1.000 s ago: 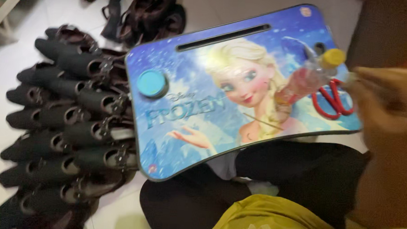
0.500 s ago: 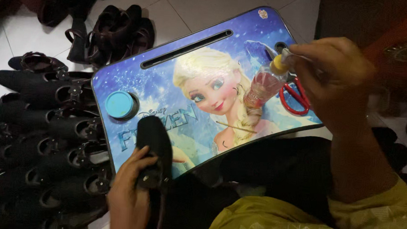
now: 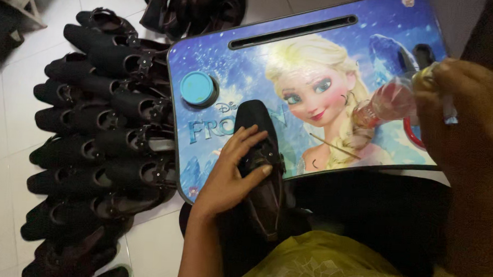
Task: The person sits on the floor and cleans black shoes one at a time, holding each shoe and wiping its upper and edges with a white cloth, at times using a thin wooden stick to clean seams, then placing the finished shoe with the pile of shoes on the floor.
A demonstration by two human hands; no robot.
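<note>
Five fingers (image 3: 253,137) of the left hand (image 3: 233,174) are clenched over the top of a black shoe (image 3: 259,155), thumb on its right side by a small buckle, the rest spread across the left. The shoe lies toe-away on the near edge of the desk (image 3: 250,61), its heel hanging off toward the person's lap. The right hand (image 3: 469,118), close to the camera and blurred, grasps a small clear bottle (image 3: 389,103) with pinkish contents, tilted so that its base points left over the desk; the hand hides the bottle's top and most of the red scissors (image 3: 413,134) lying under it. The desk is a blue lap tray printed with a cartoon figure, with a long slot along its far edge and a round teal knob (image 3: 197,89) left of the shoe. A thin stick (image 3: 335,146) lies just right of the shoe. On the white floor (image 3: 2,139) to the left, many more black shoes (image 3: 92,126) lie stacked in rows, touching the desk's left edge. Yellow cloth (image 3: 329,267) covers the near lap.
</note>
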